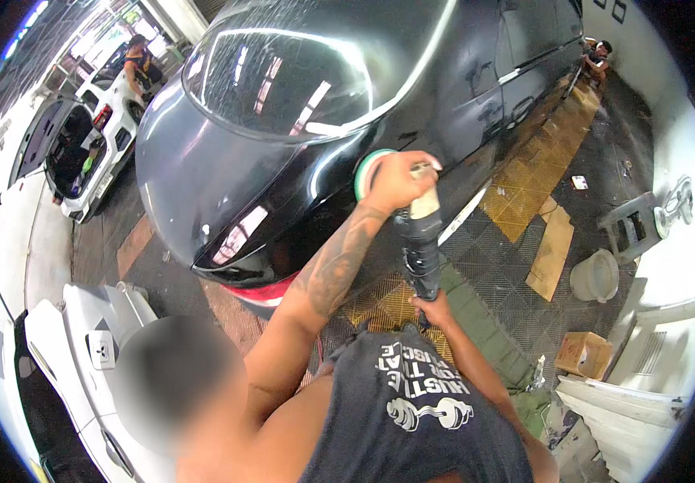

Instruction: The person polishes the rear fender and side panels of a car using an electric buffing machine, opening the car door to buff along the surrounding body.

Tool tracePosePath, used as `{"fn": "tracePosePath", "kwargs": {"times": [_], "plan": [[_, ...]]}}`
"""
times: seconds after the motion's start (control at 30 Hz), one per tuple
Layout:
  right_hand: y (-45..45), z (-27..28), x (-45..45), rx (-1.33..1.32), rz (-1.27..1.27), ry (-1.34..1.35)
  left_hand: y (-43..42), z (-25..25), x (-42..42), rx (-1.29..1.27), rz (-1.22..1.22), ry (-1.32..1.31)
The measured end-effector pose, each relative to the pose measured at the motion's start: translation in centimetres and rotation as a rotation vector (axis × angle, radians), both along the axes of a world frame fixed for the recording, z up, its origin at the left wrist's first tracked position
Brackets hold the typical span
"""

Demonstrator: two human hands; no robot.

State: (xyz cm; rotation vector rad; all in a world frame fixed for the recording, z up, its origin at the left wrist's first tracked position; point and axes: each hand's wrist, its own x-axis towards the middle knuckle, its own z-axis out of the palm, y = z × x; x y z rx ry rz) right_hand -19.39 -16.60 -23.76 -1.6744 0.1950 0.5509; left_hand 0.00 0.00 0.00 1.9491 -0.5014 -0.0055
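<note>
My left hand is closed over the head end of a black polisher. Further down the tool, my right hand wraps its rear handle. The polisher's round pad, with a green and white edge, lies against the side panel of a glossy black car, partly hidden behind my left hand. Beige covering shows on the tool near its head.
Yellow and dark floor grating runs along the car. At right stand a bucket, a grey stool, a fan and a cardboard box. One person crouches beside the car; another stands near a white vehicle.
</note>
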Motion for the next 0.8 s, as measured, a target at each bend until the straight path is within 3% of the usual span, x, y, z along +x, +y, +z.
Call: {"fn": "tracePosePath", "kwargs": {"times": [0.03,0.1,0.17,0.2,0.27,0.47,0.63,0.8], "plan": [[0.0,-0.9,-0.8,0.07,-0.039,-0.011,-0.6,-1.2,0.0,-0.03,-0.077,-0.02],[2.7,-4.1,-0.3,0.145,-0.088,-0.081,1.5,-2.6,-0.5,-0.085,-0.152,-0.313],[4.3,-8.3,-3.6,0.253,-0.05,-0.011,3.2,-3.3,-3.4,0.04,-0.091,-0.29],[5.1,-10.5,-6.3,0.014,0.003,-0.077,4.0,-4.3,-5.5,-0.011,-0.046,-0.208],[9.0,-10.4,-7.8,0.283,0.147,-0.243,7.8,-4.4,-8.2,0.039,-0.004,-0.24],[13.1,-9.9,-9.3,0.107,0.379,-0.092,16.0,-3.5,-16.2,-0.003,0.128,-0.389],[13.7,-9.5,-10.5,0.008,0.377,-0.067,20.6,-4.5,-20.9,-0.071,0.202,-0.371],[11.6,-8.1,-11.7,0.109,0.27,-0.198,19.9,-3.7,-18.7,-0.129,0.205,-0.394]]}}
